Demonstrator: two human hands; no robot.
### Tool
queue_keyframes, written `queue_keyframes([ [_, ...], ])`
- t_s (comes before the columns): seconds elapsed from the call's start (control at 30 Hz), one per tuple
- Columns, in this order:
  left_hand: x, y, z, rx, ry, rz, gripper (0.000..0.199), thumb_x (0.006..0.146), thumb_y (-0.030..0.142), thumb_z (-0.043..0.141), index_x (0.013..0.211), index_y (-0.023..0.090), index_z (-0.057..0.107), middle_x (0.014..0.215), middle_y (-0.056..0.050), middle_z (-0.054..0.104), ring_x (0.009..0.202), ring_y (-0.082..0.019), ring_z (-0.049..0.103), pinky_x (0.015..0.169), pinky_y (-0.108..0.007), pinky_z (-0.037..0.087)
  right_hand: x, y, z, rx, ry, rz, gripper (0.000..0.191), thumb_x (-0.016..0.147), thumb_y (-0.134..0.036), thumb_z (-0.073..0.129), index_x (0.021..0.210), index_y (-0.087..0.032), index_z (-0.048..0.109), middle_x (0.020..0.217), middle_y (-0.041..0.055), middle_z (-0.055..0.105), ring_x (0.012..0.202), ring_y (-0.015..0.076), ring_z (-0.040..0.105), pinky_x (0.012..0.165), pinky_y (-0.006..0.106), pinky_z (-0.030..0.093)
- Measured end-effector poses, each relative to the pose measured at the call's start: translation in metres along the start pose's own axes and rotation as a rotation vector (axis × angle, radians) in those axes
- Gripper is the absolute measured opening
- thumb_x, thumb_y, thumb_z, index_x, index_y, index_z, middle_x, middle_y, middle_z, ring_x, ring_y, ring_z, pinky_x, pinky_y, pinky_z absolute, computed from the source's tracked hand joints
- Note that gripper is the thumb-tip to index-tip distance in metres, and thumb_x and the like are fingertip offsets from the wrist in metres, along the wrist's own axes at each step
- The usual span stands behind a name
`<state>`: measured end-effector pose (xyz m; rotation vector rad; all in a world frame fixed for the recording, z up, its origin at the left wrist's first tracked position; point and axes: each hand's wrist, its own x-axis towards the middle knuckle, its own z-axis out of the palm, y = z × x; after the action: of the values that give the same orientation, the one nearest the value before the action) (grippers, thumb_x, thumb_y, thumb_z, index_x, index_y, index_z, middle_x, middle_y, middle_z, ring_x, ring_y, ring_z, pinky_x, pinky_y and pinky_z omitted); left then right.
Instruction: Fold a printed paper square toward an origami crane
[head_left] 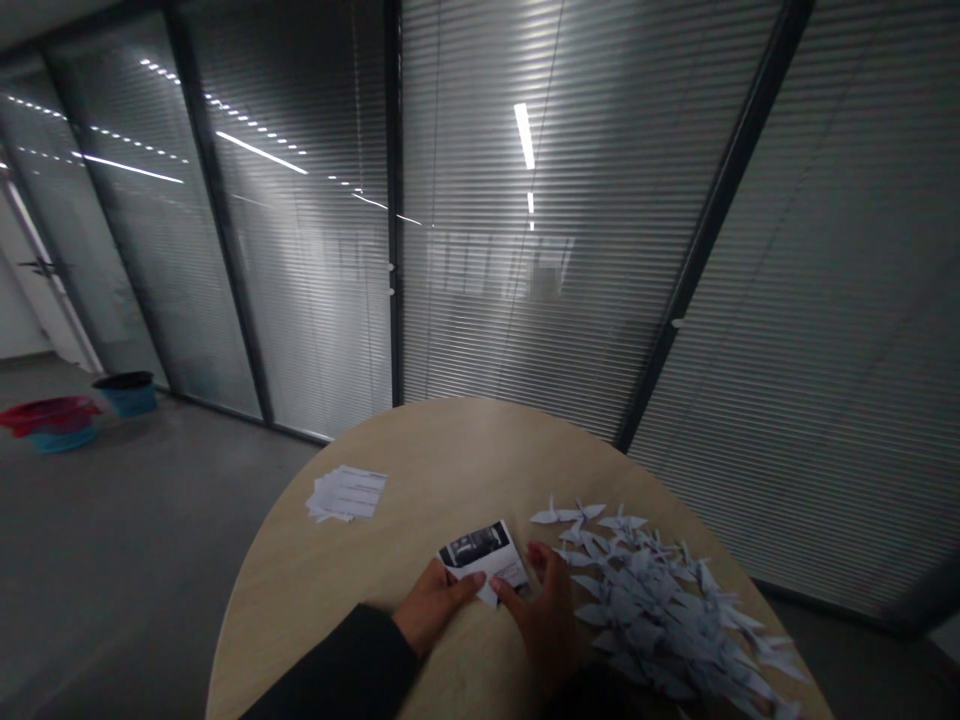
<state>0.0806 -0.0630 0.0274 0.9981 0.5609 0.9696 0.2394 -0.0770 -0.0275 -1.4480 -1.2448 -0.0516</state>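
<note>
Evidently, your left hand (431, 608) pinches the printed paper (478, 548); your right hand (549, 625) thumbs it, its grip too dim to tell. Light and easily creased, it suits edge holds.

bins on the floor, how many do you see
2: the red-lined blue bin at the far left, and the dark-topped blue bin just beyond it to the right, near the glass wall.

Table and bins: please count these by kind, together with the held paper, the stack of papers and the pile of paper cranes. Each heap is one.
Table: 1
Bins: 2
Held paper: 1
Paper stack: 1
Crane pile: 1
Total: 6
</note>
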Motion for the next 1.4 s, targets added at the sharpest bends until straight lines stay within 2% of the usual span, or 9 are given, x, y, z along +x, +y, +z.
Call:
queue_keyframes([
  [0.07, 0.0, 0.003, 0.001, 0.029, -0.01, 0.005, 0.04, 0.067, 0.034, 0.079, 0.098, 0.009, 0.072, 0.093, -0.014, 0.075, 0.091, -0.03, 0.067, 0.09, -0.038, 0.045, 0.001, 0.003, 0.0, 0.116, -0.091, 0.06, 0.053, 0.065, -0.035, 0.07, 0.113, -0.021, 0.053, 0.097, 0.0085, 0.069, 0.086, 0.0263, 0.066, 0.073, 0.037, 0.054],
  [0.13, 0.0, 0.005, 0.001, 0.077, -0.014, 0.018, 0.041, 0.067, 0.036, 0.079, 0.098, 0.01, 0.073, 0.094, -0.013, 0.075, 0.093, -0.03, 0.066, 0.092, -0.038, 0.045, 0.002, 0.003, -0.002, 0.242, -0.217, 0.144, 0.053, 0.066, -0.032, 0.068, 0.116, -0.022, 0.052, 0.095, 0.0065, 0.071, 0.082, 0.0248, 0.069, 0.069, 0.034, 0.056],
  [0.23, 0.002, 0.006, -0.001, 0.147, -0.025, 0.04, 0.045, 0.065, 0.041, 0.079, 0.099, 0.011, 0.072, 0.093, -0.012, 0.075, 0.092, -0.029, 0.066, 0.091, -0.039, 0.045, 0.005, -0.003, -0.006, 0.325, -0.358, 0.299, 0.047, 0.065, -0.033, 0.068, 0.11, -0.022, 0.057, 0.09, 0.0052, 0.074, 0.077, 0.0253, 0.071, 0.063, 0.032, 0.057],
  [0.37, 0.004, 0.006, -0.004, 0.203, -0.06, 0.058, 0.048, 0.066, 0.046, 0.077, 0.097, 0.01, 0.072, 0.09, -0.011, 0.075, 0.087, -0.028, 0.067, 0.088, -0.038, 0.047, 0.012, -0.013, -0.013, 0.37, -0.481, 0.453, 0.041, 0.062, -0.033, 0.069, 0.1, -0.022, 0.058, 0.089, 0.0056, 0.074, 0.079, 0.0267, 0.071, 0.067, 0.034, 0.058],
  [0.47, 0.005, 0.007, -0.006, 0.209, -0.056, 0.053, 0.046, 0.067, 0.046, 0.076, 0.094, 0.009, 0.072, 0.085, -0.011, 0.075, 0.081, -0.027, 0.068, 0.082, -0.036, 0.05, 0.016, -0.018, -0.016, 0.376, -0.501, 0.453, 0.035, 0.062, -0.035, 0.068, 0.093, -0.022, 0.06, 0.092, 0.0061, 0.074, 0.083, 0.027, 0.07, 0.07, 0.034, 0.057],
  [0.77, 0.01, 0.014, -0.015, 0.06, 0.105, 0.043, 0.045, 0.053, 0.037, 0.086, 0.087, 0.01, 0.074, 0.077, -0.011, 0.076, 0.068, -0.021, 0.069, 0.069, -0.03, 0.053, 0.02, -0.028, -0.021, 0.298, -0.524, 0.452, 0.034, 0.062, -0.041, 0.065, 0.089, -0.02, 0.061, 0.088, 0.0082, 0.073, 0.08, 0.0269, 0.069, 0.069, 0.033, 0.055],
  [0.9, 0.009, 0.019, -0.014, 0.022, 0.147, 0.021, 0.043, 0.049, 0.035, 0.088, 0.08, 0.009, 0.074, 0.073, -0.011, 0.075, 0.066, -0.022, 0.069, 0.068, -0.03, 0.053, 0.019, -0.027, -0.019, 0.304, -0.538, 0.45, 0.032, 0.063, -0.043, 0.064, 0.087, -0.021, 0.061, 0.084, 0.0061, 0.073, 0.078, 0.0257, 0.069, 0.067, 0.032, 0.054],
  [1.07, 0.008, 0.025, -0.013, 0.023, 0.205, 0.009, 0.041, 0.051, 0.039, 0.087, 0.075, 0.008, 0.074, 0.069, -0.012, 0.075, 0.062, -0.02, 0.069, 0.07, -0.03, 0.054, 0.018, -0.028, -0.019, 0.262, -0.52, 0.449, 0.031, 0.063, -0.044, 0.063, 0.085, -0.022, 0.062, 0.08, 0.0044, 0.072, 0.075, 0.0245, 0.067, 0.065, 0.031, 0.053],
  [1.4, 0.01, 0.023, -0.018, 0.008, 0.176, 0.011, 0.043, 0.056, 0.042, 0.084, 0.081, 0.008, 0.075, 0.074, -0.013, 0.075, 0.066, -0.022, 0.07, 0.069, -0.029, 0.054, 0.02, -0.035, -0.022, 0.24, -0.532, 0.49, 0.033, 0.06, -0.045, 0.061, 0.083, -0.021, 0.062, 0.079, 0.0049, 0.072, 0.075, 0.0251, 0.067, 0.066, 0.031, 0.052],
])
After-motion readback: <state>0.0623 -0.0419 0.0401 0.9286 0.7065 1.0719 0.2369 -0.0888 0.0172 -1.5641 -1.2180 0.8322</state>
